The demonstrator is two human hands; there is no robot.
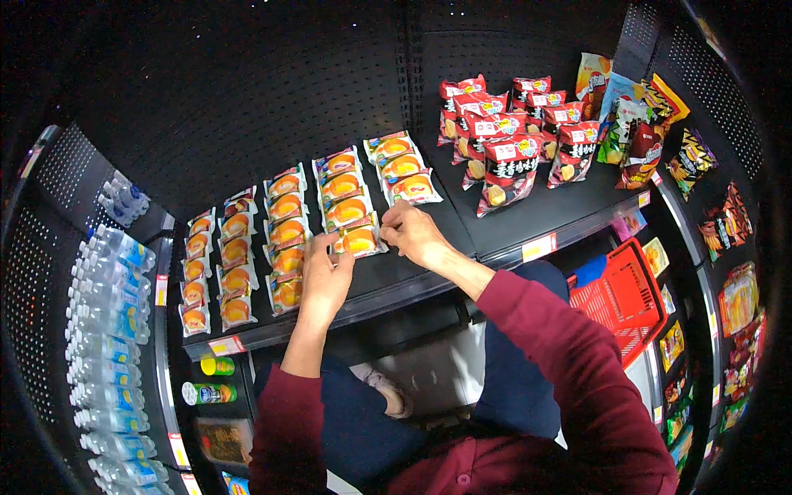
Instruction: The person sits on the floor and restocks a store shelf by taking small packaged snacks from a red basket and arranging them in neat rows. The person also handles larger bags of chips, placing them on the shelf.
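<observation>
Wrapped round cakes or buns lie in several rows on a black shelf [402, 275]. My left hand [328, 272] is at the left end of the front wrapped bun [357, 241] in the fourth row from the left, fingers bent around its edge. At that packet's right end is my right hand [411, 235], thumb and fingertips close together near its wrapper; whether they pinch it cannot be told. Just beyond my right hand lies the front packet [413, 187] of the rightmost row.
Red snack bags [510, 173] stand right of the buns, with mixed bags [643, 154] farther right. Water bottles [117, 309] fill the left shelf. A red plastic basket [625, 297] is beside my right knee. The shelf's front edge [396, 294] runs below my wrists.
</observation>
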